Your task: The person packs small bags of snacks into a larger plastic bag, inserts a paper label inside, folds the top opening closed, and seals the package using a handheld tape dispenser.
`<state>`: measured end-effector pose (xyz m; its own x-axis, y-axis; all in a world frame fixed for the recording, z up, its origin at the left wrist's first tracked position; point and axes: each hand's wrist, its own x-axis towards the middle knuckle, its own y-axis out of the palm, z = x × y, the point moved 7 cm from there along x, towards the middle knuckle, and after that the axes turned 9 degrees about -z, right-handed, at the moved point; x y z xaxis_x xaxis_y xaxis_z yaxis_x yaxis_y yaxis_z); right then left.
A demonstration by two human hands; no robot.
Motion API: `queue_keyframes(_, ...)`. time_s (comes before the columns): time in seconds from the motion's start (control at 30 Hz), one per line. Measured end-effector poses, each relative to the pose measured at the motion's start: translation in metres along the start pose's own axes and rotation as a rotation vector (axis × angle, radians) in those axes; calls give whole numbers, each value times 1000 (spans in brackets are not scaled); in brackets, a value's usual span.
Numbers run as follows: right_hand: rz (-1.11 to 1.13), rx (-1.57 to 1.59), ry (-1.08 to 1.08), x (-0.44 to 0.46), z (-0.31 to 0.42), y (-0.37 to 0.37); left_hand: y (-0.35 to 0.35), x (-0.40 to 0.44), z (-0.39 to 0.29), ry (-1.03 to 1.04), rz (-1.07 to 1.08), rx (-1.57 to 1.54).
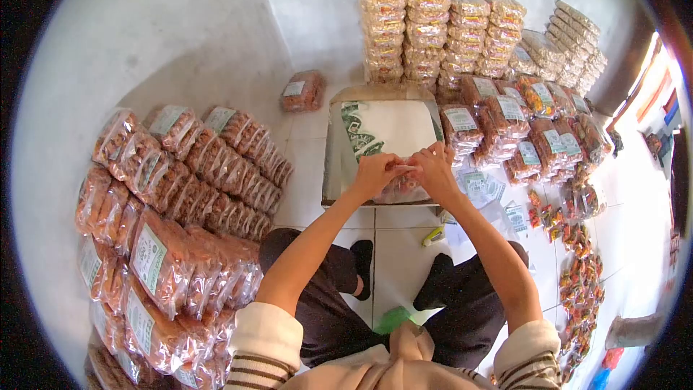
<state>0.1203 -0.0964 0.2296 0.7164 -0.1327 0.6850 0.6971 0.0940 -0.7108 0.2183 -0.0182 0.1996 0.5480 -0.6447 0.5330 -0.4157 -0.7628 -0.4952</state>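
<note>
My left hand and my right hand meet over the near part of a low square table. Both have their fingers pinched together at the top of a clear plastic bag with reddish contents. The bag rests close to the table's front edge, partly hidden by my hands, so I cannot make out what is inside. Beyond it on the tabletop lies a white sheet with a green printed design along its left side.
Stacked labelled packs fill the left side. Tall stacks of pale packs line the back wall. More brown packs, loose labels and small colourful packets lie right. A yellow-green cutter lies between my feet.
</note>
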Motion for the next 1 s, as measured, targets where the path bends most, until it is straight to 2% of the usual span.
queue_keyframes(0.1, 76, 44, 111, -9, -2, 6, -3, -17, -6, -72, 36, -47)
queue_keyframes(0.17, 291, -62, 86, -28, 10, 6, -5, -37, -14, -89, 33, -66)
queue_keyframes(0.27, 168, 94, 19, -63, 42, -22, 4, -78, -29, -51, 107, -105)
queue_keyframes(0.37, 131, -20, -35, -103, 33, 0, 19, -101, -24, -96, 96, -2)
queue_keyframes(0.43, 119, -39, -20, -106, 22, 18, 26, -102, -8, -92, -121, -64)
queue_keyframes(0.47, 104, -84, 39, -103, 9, 26, 38, -102, -2, -93, -116, -62)
queue_keyframes(0.53, 52, -155, 91, -97, -14, 43, 23, -109, 25, -398, -550, 55)
queue_keyframes(0.57, 54, -151, 99, -98, -24, 51, 23, -104, 29, -401, -542, 59)
queue_keyframes(0.63, -27, -106, 7, -91, -31, 59, 78, -117, 63, -1298, -88, -711)
queue_keyframes(0.83, -73, -98, -46, -98, -46, 84, 135, -112, 113, -1484, -22, -1049)
queue_keyframes(0.97, -86, -72, -44, -104, -51, 92, 147, -120, 128, -1537, -6, -953)
queue_keyframes(1.0, -83, -62, -46, -105, -53, 94, 150, -120, 128, -1512, -84, -986)
